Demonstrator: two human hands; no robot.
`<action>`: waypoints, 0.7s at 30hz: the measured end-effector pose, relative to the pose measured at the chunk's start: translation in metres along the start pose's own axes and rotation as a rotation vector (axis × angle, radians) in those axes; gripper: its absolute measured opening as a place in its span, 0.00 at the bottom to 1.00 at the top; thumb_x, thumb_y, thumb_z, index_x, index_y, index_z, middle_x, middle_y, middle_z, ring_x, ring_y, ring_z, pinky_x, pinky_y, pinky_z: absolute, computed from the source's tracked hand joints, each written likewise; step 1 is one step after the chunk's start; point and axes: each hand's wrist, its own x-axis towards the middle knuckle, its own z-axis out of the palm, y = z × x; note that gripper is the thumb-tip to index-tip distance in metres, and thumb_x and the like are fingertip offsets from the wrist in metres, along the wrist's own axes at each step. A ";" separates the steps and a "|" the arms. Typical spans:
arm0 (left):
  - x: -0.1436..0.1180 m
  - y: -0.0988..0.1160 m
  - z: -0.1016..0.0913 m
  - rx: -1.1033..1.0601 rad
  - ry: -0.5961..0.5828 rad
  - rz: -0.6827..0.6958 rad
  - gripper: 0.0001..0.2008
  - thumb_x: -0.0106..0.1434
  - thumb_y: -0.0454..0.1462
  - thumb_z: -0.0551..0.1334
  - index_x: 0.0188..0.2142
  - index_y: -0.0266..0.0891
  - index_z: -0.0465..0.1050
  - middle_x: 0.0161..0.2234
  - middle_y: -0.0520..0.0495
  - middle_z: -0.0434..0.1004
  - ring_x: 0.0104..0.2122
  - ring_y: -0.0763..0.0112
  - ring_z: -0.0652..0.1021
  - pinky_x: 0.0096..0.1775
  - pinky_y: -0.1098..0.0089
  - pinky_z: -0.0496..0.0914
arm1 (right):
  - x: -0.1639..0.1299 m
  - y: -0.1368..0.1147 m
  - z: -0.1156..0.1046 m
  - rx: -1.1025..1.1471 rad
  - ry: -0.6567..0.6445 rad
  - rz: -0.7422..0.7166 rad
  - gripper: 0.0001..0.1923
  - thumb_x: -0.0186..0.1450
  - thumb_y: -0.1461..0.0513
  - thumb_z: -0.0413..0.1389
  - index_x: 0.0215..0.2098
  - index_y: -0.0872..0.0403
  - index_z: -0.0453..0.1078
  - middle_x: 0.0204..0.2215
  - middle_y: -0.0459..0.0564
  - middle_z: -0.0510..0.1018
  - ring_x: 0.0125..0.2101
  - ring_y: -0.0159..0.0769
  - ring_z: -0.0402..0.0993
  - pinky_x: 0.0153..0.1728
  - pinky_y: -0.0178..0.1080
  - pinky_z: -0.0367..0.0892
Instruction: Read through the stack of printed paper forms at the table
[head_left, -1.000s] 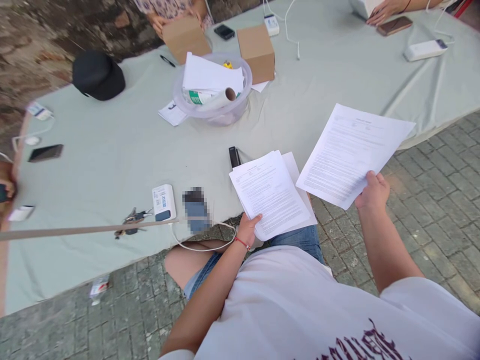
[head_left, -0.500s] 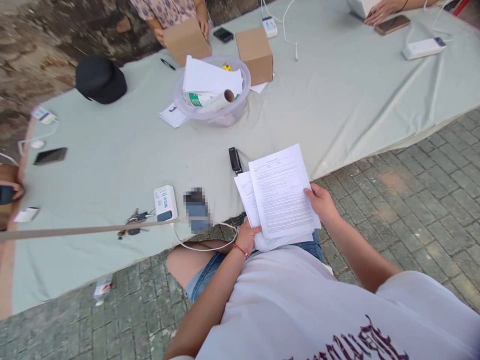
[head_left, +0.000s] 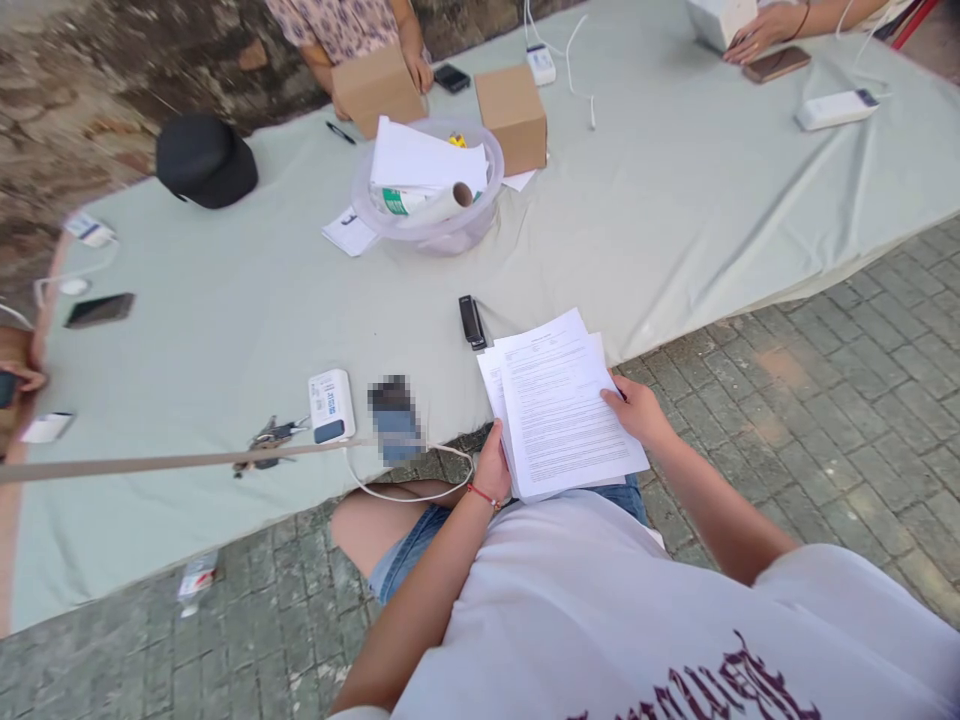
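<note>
A loose stack of printed sheets is held above my lap, its far edge over the table's near edge. My left hand grips the stack's left side, with a red string bracelet on the wrist. On the right side, my right hand pinches the sheets between thumb and fingers. The sheets are fanned unevenly, with corners of lower pages showing behind the top one. Just beyond the paper lies a black stapler on the tablecloth. The fingers under the stack are hidden.
A clear plastic basin holds papers and a roll. Cardboard boxes, a black cap, a power bank, keys and a blurred-out phone lie on the table. Co-workers' hands show at the edges.
The sheets have shifted: the top page sits lower and tilts more, and the pages behind it now fan to both sides. My left hand has moved up along the stack's left edge.
</note>
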 end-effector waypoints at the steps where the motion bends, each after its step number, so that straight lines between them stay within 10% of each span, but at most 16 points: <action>1: 0.002 0.000 0.000 0.035 -0.003 -0.001 0.32 0.53 0.57 0.76 0.50 0.39 0.81 0.57 0.39 0.81 0.61 0.46 0.76 0.65 0.51 0.68 | -0.001 0.000 0.002 -0.018 -0.020 -0.003 0.13 0.69 0.54 0.51 0.37 0.51 0.74 0.29 0.49 0.78 0.32 0.44 0.74 0.37 0.42 0.67; 9: 0.020 -0.001 -0.003 0.333 0.036 0.077 0.33 0.41 0.45 0.83 0.46 0.36 0.81 0.52 0.35 0.84 0.57 0.42 0.79 0.64 0.43 0.66 | 0.008 0.019 0.017 0.000 0.271 0.020 0.23 0.60 0.56 0.62 0.53 0.54 0.72 0.51 0.62 0.78 0.52 0.55 0.73 0.55 0.58 0.69; 21: 0.014 0.006 0.015 0.273 0.008 0.160 0.32 0.45 0.51 0.82 0.45 0.36 0.83 0.49 0.35 0.85 0.51 0.45 0.83 0.58 0.47 0.73 | 0.000 0.007 0.029 1.015 -0.241 0.214 0.30 0.54 0.52 0.75 0.52 0.49 0.76 0.57 0.55 0.82 0.59 0.55 0.78 0.60 0.59 0.73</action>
